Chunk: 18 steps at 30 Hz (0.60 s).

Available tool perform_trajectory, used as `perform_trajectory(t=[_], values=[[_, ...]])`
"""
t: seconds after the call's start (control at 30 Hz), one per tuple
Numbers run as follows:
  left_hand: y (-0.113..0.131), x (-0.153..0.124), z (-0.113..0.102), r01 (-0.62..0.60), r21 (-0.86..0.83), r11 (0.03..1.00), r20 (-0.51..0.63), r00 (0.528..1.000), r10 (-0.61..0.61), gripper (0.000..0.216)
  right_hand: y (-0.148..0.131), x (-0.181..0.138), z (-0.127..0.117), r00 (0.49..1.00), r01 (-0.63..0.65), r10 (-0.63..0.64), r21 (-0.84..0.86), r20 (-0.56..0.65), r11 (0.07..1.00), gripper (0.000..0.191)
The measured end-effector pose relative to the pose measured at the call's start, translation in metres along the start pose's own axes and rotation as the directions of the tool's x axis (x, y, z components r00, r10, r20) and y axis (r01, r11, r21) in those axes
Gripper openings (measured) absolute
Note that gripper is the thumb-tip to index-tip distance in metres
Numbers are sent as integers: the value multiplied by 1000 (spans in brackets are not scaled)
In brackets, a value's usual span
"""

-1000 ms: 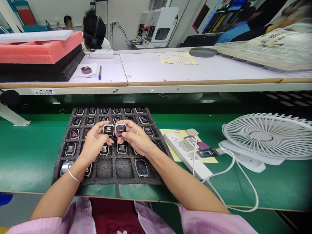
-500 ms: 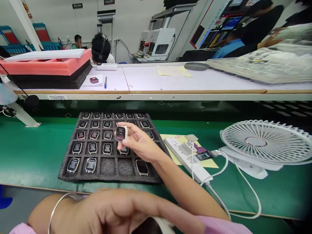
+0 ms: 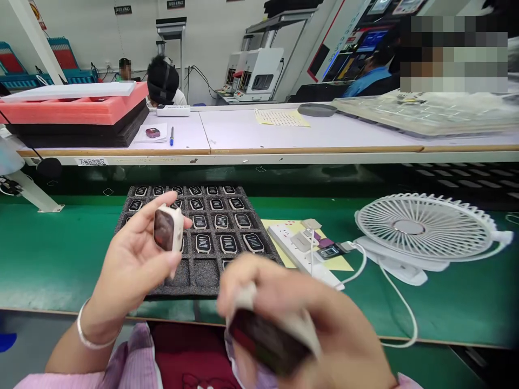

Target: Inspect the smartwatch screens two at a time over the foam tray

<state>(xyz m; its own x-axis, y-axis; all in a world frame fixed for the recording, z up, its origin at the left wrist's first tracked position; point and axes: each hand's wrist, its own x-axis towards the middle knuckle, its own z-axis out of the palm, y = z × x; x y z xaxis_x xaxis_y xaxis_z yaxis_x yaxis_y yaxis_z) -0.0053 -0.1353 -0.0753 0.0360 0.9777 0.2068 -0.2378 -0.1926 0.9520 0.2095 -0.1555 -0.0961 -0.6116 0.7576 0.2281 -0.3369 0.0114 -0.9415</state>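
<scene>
My left hand (image 3: 130, 262) is closed on a cream watch body (image 3: 167, 228) with a dark reddish screen, raised above the near left part of the black foam tray (image 3: 205, 273). Close to the camera and blurred, my right hand (image 3: 295, 319) is wrapped round a second watch body (image 3: 270, 337) with a dark screen. The tray lies on the green belt (image 3: 52, 254) and holds several watch bodies (image 3: 229, 244) in its pockets; a few near pockets are bare.
A white power strip (image 3: 302, 256) with plugged chargers lies on a yellow sheet right of the tray. A white desk fan (image 3: 421, 229) lies tilted farther right, its cable looping forward. A raised white shelf (image 3: 324, 135) carries pink and black foam stacks (image 3: 77, 116). People work behind.
My left hand has come back up over the tray with a watch body. My right hand has drawn its watch body off the tray towards the camera.
</scene>
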Motion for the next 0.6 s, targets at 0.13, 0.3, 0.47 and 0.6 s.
perform_trajectory(t=[0.13,0.3,0.47,0.6], values=[[-40,34,-1,45,53,998,-47,998,-42,65,14,59,-33,981,12,36,242,-191,970,48],[-84,56,-3,76,100,992,-105,992,-65,64,49,96,-72,934,-134,242,371,-262,919,37],[-102,55,-7,105,107,989,-107,990,-94,63,73,95,-82,927,-135,258,400,-273,907,30],[-102,53,-7,130,121,984,-94,988,-119,64,77,93,-84,933,-149,260,390,-249,909,33]])
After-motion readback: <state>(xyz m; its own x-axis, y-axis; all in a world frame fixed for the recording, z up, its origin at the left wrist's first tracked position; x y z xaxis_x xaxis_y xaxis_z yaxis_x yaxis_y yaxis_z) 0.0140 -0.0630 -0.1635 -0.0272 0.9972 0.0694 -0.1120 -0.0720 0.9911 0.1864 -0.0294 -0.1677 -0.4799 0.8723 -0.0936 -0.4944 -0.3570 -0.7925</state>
